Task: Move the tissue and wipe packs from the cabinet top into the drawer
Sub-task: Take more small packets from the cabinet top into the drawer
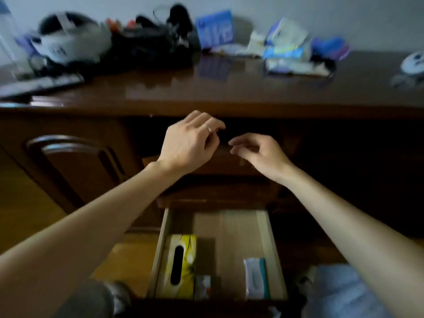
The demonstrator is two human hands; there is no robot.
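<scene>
A blue pack (215, 28) stands against the wall on the cabinet top (229, 88). To its right lies a loose heap of white and blue tissue and wipe packs (286, 45). Below, the drawer (274, 244) is pulled out; it holds a yellow tissue box (181, 265), a small pack (203, 286) and a white-and-teal wipe pack (255, 277). My left hand (190, 143) and my right hand (257, 152) hover in front of the cabinet, between top and drawer, with loosely curled fingers and nothing in them.
A white and black helmet-like object (68, 37) and a dark tangle of straps and cables (156, 40) crowd the cabinet top's left side. A keyboard (39, 84) lies at the far left. A small round white item (415, 60) sits at the right edge. The whole view is motion-blurred.
</scene>
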